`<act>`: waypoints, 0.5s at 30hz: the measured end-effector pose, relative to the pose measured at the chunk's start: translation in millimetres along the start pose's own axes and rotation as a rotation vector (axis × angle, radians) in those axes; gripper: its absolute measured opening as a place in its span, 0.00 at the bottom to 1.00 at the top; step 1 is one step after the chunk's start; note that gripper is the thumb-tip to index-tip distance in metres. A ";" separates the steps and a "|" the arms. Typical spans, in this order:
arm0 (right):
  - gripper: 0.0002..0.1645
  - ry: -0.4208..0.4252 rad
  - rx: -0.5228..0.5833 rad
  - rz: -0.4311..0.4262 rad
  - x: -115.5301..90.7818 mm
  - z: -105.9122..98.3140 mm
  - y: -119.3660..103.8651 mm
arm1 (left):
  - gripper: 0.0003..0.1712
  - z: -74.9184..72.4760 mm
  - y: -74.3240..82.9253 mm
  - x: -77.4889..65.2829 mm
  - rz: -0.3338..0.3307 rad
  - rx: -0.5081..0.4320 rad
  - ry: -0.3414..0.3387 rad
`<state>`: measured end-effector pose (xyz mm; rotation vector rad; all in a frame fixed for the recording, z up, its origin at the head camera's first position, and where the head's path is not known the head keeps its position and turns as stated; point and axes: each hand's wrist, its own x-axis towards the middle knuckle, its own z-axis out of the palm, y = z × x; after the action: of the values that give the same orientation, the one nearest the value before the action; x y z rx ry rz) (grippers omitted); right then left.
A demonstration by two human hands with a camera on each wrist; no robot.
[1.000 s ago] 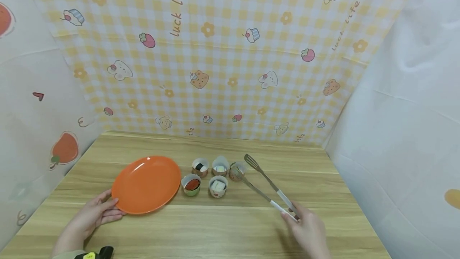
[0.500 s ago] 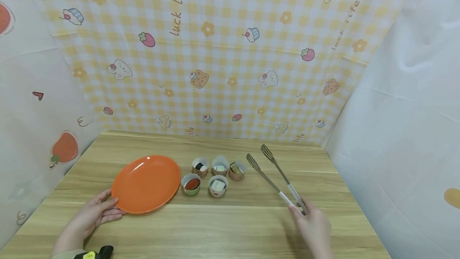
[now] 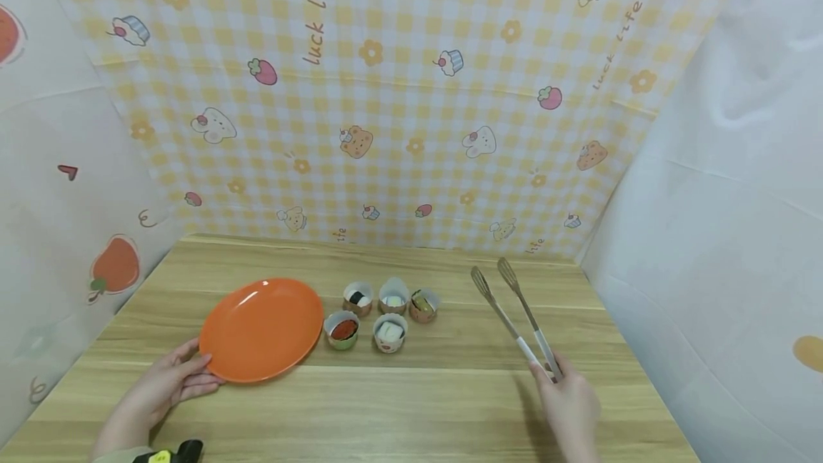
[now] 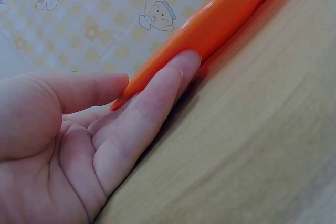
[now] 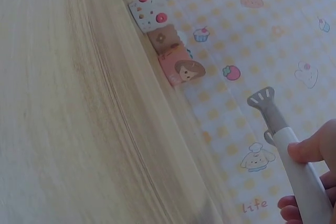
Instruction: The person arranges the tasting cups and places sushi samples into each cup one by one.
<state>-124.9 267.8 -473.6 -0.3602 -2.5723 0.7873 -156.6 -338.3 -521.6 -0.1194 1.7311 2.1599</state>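
Observation:
My left hand (image 3: 163,383) holds the left rim of an orange plate (image 3: 265,331), thumb on the edge and fingers beneath. In the left wrist view that plate (image 4: 220,19) is tilted, its near rim raised on the fingers. My right hand (image 3: 569,402) grips the white handles of metal tongs (image 3: 546,352), whose slotted tips are spread apart with nothing between them. The tongs point away, right of the paper cups. The right wrist view shows the thumb pressing on the white handle (image 5: 299,171).
Between plate and tongs stand several paper cups: one with a reddish-brown piece (image 3: 343,330), one with white pieces (image 3: 389,333), one with a black-banded white piece (image 3: 358,299), one with a pale piece (image 3: 394,300), one with greenish-brown pieces (image 3: 422,304). A checkered cloth (image 3: 411,106) hangs behind.
The tongs tips have moved from over the right-hand cup to the right, away from the cups. Their arms are slightly closer together. The left hand and plate have stayed put.

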 end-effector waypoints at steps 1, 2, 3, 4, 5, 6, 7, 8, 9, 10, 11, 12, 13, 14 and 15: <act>0.28 0.006 -0.006 0.000 0.1 0.1 0.9 | 0.47 0.0 -0.2 -0.1 -0.002 0.000 0.000; 0.28 0.010 -0.012 0.000 0.3 0.3 1.8 | 0.47 -0.1 -0.3 -0.2 -0.003 0.000 0.000; 0.28 0.015 -0.018 0.000 0.6 0.5 2.6 | 0.47 -0.3 -0.5 -0.2 -0.003 0.000 0.001; 0.28 0.017 -0.023 0.001 0.9 0.8 3.3 | 0.47 -0.5 -0.6 -0.2 -0.003 0.001 0.000; 0.28 0.018 -0.026 0.004 1.2 1.0 4.0 | 0.47 -0.6 -0.8 -0.3 -0.004 0.000 0.002; 0.28 0.021 -0.027 0.009 1.6 1.4 4.7 | 0.47 -0.9 -1.0 -0.2 -0.004 0.001 0.001; 0.28 0.023 -0.029 0.015 2.0 1.7 5.4 | 0.47 -1.1 -1.2 -0.1 -0.005 -0.001 0.002; 0.28 0.026 -0.027 0.025 2.5 1.9 5.7 | 0.47 -1.3 -1.4 -0.1 -0.007 -0.002 0.003; 0.28 0.031 -0.026 0.034 3.0 2.2 6.2 | 0.47 -1.4 -1.4 0.0 -0.007 -0.001 0.002; 0.27 0.039 -0.028 0.044 3.7 2.5 6.8 | 0.47 -1.5 -1.5 0.0 -0.007 0.000 -0.001; 0.27 0.046 -0.031 0.054 4.3 2.8 7.4 | 0.47 -1.5 -1.4 0.1 -0.006 -0.001 -0.004; 0.27 0.054 -0.032 0.064 5.0 3.0 7.8 | 0.47 -1.6 -1.4 0.3 -0.004 -0.001 -0.008; 0.27 0.058 -0.037 0.074 5.6 3.0 8.0 | 0.47 -1.6 -1.2 0.4 -0.001 -0.003 -0.011; 0.27 0.064 -0.042 0.083 6.3 3.1 8.2 | 0.47 -1.7 -0.9 0.5 0.004 -0.001 -0.015; 0.27 0.069 -0.048 0.091 7.0 3.2 8.6 | 0.47 -1.8 -0.7 0.7 0.011 0.002 -0.021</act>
<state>-131.4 275.7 -478.8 -0.5138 -2.5292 0.7321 -157.3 -339.8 -522.9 -0.0869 1.7260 2.1601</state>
